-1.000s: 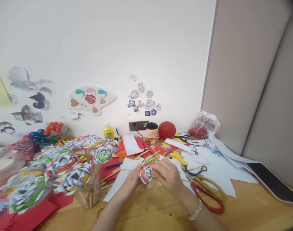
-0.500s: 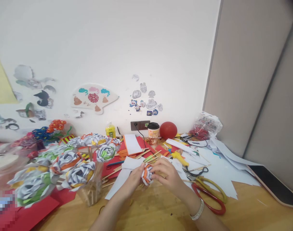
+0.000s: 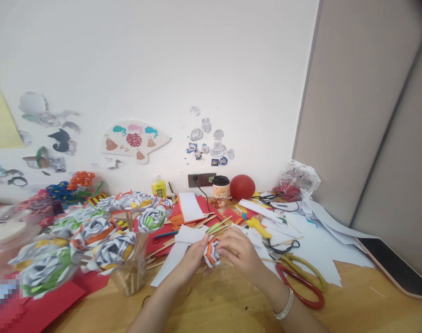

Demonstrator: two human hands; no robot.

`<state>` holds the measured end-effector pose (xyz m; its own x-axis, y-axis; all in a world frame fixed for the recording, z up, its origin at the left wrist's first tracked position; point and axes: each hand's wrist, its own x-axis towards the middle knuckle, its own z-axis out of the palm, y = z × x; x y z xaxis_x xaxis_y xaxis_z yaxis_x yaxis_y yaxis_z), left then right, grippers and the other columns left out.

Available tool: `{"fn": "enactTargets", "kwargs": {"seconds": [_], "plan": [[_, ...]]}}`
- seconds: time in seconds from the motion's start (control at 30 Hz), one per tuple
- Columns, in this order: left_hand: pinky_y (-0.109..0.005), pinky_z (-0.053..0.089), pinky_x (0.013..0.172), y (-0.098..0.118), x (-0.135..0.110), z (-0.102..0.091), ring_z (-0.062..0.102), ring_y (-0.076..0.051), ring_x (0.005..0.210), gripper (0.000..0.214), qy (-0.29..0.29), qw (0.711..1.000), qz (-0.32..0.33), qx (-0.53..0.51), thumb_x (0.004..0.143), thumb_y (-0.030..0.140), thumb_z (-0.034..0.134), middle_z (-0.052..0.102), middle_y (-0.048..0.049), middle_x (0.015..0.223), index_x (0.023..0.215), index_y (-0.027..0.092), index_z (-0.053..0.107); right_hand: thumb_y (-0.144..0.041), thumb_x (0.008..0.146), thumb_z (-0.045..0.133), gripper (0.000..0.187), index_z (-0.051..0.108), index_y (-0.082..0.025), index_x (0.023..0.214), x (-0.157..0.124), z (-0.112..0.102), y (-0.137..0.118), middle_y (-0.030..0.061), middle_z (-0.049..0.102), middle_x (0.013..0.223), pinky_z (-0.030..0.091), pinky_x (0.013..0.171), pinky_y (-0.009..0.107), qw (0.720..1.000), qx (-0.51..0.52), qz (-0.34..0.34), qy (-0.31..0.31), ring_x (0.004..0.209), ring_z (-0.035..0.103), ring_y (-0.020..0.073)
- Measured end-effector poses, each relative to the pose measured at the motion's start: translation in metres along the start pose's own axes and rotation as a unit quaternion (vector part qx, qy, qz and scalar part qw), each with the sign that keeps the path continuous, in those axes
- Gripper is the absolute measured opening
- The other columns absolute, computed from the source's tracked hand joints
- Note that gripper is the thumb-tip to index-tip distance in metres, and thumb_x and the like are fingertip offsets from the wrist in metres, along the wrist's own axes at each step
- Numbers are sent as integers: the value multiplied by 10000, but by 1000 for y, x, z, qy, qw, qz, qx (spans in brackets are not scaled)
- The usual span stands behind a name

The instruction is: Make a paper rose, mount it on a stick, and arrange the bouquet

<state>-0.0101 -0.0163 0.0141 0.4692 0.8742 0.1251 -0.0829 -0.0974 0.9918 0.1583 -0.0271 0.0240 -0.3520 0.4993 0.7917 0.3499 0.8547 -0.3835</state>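
A small paper flower (image 3: 211,253) in white and orange sits between my hands, just above the front of the wooden table. My left hand (image 3: 196,255) is closed around its left side, thumb on top; the lower fingers are partly hidden. At the flower's right edge my right hand (image 3: 237,249) pinches the paper with thumb and fingers. Thin wooden sticks (image 3: 220,227) and white paper (image 3: 171,259) lie right behind and beside my hands. Finished-looking paper flowers (image 3: 115,249) with white, green, orange and yellow petals stand at the left in a clear cup (image 3: 130,277).
Scissors with red and yellow handles (image 3: 303,282) lie to the right, near a yellow glue gun (image 3: 258,227). A lidded paper cup (image 3: 221,192), a red balloon (image 3: 242,187) and a yellow bottle (image 3: 158,186) stand by the wall. A tablet-like device (image 3: 400,268) rests far right.
The right hand's fingers have drawn closer together at the flower's edge, and the flower has turned slightly. My left hand has kept its hold; the other things lie as before.
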Motion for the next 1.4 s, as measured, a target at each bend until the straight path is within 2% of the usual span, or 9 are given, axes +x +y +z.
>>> {"fn": "enactTargets", "kwargs": {"seconds": [0.3,0.37,0.43,0.57,0.63,0.8,1.0,1.2,1.4], "plan": [[-234,301,428,5,-1,2,371,-87,417,529,-2,1000,-24,14,783,665,393,451,38,503,616,172,487,-373,935,420,291,568,-199,756,1,1,-4,26,556,770,412,693,302,1000,0,12,16,765,511,169],[-228,300,417,5,-1,3,376,-86,423,518,-1,1000,-24,-3,774,662,414,463,37,533,658,165,505,-369,930,437,260,563,-197,782,0,2,-4,33,557,805,410,695,302,999,-34,4,39,786,510,172],[-223,301,411,5,-1,4,383,-87,438,512,0,1000,-23,-8,774,654,425,478,28,559,679,160,517,-332,927,460,219,566,-198,789,-1,2,-3,34,565,801,396,676,300,992,-102,-34,71,766,497,172],[-218,290,394,2,1,4,381,-88,432,513,-4,1000,-24,-6,793,639,406,472,23,534,653,157,512,-156,917,466,161,580,-184,808,-3,2,-2,28,595,740,365,652,307,955,-226,-157,112,697,463,162],[-218,291,388,1,1,4,388,-92,433,502,-5,1000,-20,-8,802,628,403,467,25,529,662,158,511,-116,912,460,147,586,-167,857,-4,2,-1,38,617,760,373,667,315,945,-248,-186,104,704,469,161],[-224,322,414,3,-1,6,443,-113,490,478,3,999,-31,-13,798,623,423,489,22,569,707,163,516,-138,925,444,156,595,-170,899,-4,2,2,46,644,818,396,671,313,949,-243,-188,65,730,487,160],[-229,305,426,2,-1,9,427,-111,492,487,16,999,-33,-19,805,630,396,483,27,564,707,168,513,-137,903,482,125,583,-172,839,-2,1,-3,48,631,781,410,703,323,942,-251,-189,117,736,503,166],[-237,294,428,4,-1,8,375,-94,463,517,26,999,-34,-16,767,672,412,449,42,541,627,178,472,-116,915,452,153,601,-148,928,-7,1,4,70,660,854,421,688,327,932,-274,-222,83,757,499,178],[-242,334,456,9,-4,9,423,-111,502,511,6,999,-38,-5,782,666,391,489,27,563,684,175,491,-125,927,439,171,607,-149,947,-4,0,4,70,666,883,420,695,325,939,-261,-214,69,771,502,179]]}}
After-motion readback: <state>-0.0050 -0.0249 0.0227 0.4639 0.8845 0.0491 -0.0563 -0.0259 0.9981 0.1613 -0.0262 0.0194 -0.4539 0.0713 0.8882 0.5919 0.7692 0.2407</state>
